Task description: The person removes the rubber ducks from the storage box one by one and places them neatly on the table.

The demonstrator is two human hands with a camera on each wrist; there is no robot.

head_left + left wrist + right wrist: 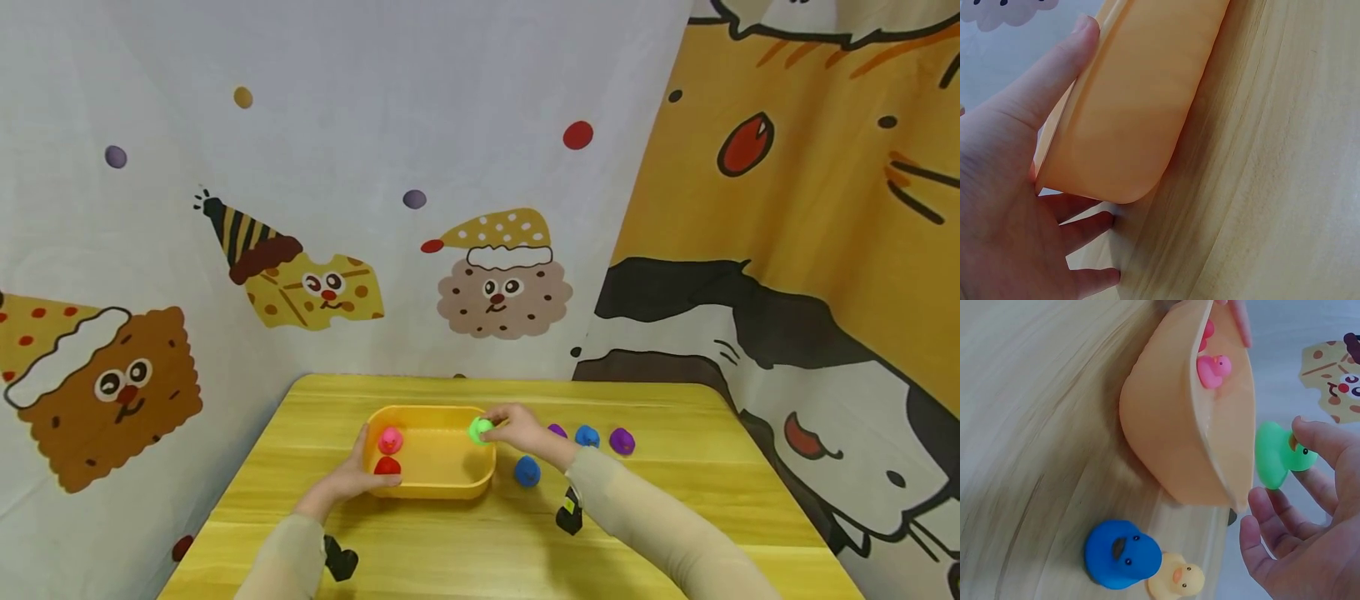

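My right hand (517, 427) pinches a green rubber duck (1282, 453) between thumb and fingers. It holds the duck over the right end of a yellow-orange plastic basin (431, 492). The duck's beak and eye show in the right wrist view. At the basin's left end rests my left hand (352, 475), its thumb straight along the front rim and its other fingers spread along the outer left side. Inside the basin, near that hand, are a pink rubber duck (390, 440) and a red one (387, 467), partly covered by the thumb.
Right of the basin stand a blue duck (527, 472), another blue duck (587, 437), a purple duck (622, 442) and a half-hidden purple one (557, 430). A pale yellow duck (1175, 578) shows only in the right wrist view. The wooden table (450, 550) meets a printed curtain behind.
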